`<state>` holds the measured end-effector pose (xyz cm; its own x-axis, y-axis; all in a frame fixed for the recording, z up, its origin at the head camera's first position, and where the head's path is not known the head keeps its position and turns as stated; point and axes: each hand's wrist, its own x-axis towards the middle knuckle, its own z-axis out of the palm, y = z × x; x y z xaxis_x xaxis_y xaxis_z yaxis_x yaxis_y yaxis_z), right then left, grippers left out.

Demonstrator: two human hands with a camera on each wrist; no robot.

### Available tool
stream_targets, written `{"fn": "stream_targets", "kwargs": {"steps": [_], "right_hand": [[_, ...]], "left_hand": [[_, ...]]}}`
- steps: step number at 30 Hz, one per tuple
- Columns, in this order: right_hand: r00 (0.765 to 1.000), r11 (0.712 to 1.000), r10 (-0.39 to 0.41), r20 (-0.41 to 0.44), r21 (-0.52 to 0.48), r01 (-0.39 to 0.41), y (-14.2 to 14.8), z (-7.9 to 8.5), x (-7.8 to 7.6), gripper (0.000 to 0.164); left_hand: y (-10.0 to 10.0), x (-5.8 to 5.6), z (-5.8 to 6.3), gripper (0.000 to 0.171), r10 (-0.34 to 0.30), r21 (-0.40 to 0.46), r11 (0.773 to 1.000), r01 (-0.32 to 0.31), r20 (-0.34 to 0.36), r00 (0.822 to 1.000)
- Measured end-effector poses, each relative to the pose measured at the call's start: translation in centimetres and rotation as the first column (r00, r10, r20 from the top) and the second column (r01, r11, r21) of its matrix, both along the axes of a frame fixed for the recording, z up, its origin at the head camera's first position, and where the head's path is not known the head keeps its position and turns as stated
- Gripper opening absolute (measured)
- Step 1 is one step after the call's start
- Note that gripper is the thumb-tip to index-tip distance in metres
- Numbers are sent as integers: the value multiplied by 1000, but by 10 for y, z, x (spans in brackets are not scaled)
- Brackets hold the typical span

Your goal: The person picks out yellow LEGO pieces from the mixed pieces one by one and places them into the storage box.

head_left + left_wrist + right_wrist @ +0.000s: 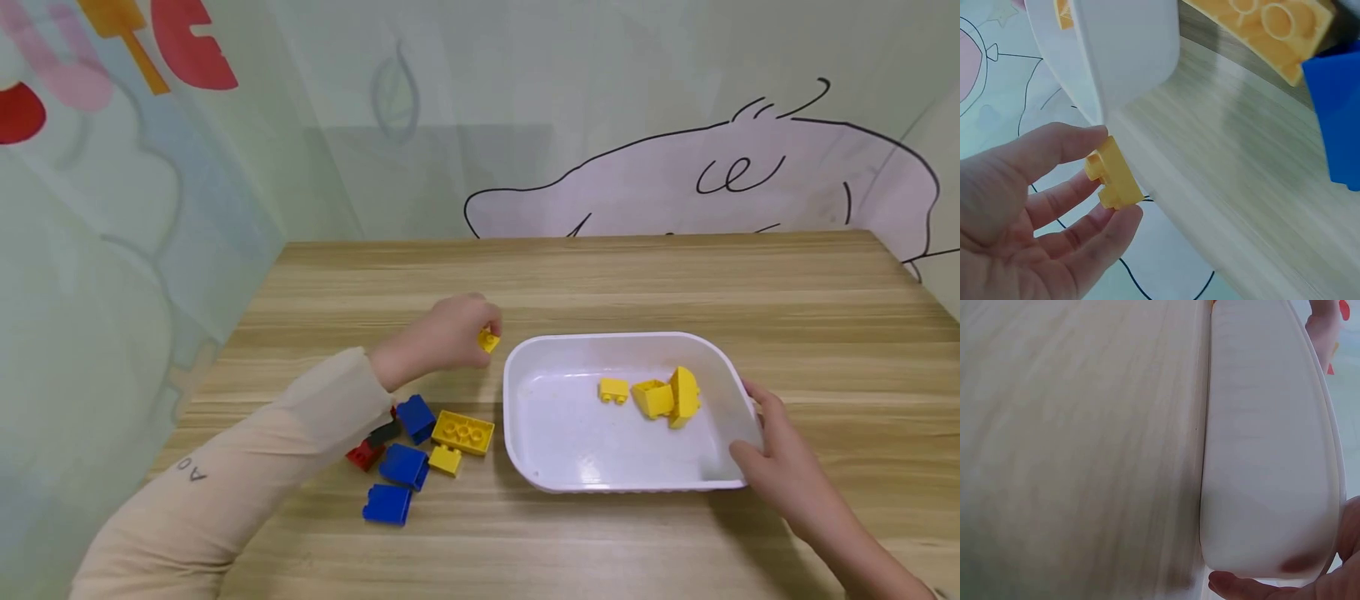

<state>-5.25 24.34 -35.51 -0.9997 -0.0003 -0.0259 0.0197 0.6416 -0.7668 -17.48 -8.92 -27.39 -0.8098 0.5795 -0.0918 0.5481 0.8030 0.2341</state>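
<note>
Between the thumb and fingertips of my left hand [450,332] is a small yellow building brick [489,340], pinched just off the left end of a white plastic tray [570,446]. The left wrist view shows the brick's studs [1107,197] facing the palm. My right hand [780,458] grips the tray's right end, thumb over the rim and fingers outside. Inside the tray lie a small yellow brick [613,389], a sloped yellow brick [654,399] and a rounded yellow brick [683,397] against each other.
Left of the tray, a long yellow brick [463,432] lies upturned beside a small yellow one [445,460]. Three blue bricks [405,466], a red brick [365,455] and a dark brick [384,433] cluster near the left sleeve [292,433]. A printed wall stands behind the wooden table [570,283].
</note>
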Motion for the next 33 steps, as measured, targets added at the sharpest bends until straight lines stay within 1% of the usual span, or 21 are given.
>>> {"fn": "stream_targets", "kwargs": {"steps": [6, 12, 16, 24, 33], "right_hand": [[1000, 1000, -4, -18, 21, 4, 0, 0, 1, 64], [1000, 1000, -2, -22, 20, 2, 0, 0, 2, 64], [1000, 1000, -1, -21, 18, 2, 0, 0, 1, 65], [1000, 1000, 4, -14, 5, -4, 1, -1, 0, 65], [1000, 1000, 1, -18, 6, -1, -1, 1, 0, 64]], "left_hand": [[10, 2, 2, 21, -40, 4, 999, 40, -13, 999], [20, 4, 7, 22, -40, 18, 999, 40, -8, 999], [26, 5, 10, 21, -57, 17, 998, 57, -6, 998], [34, 7, 11, 22, -70, 10, 998, 70, 8, 998], [41, 9, 13, 26, -73, 23, 997, 73, 29, 997]]}}
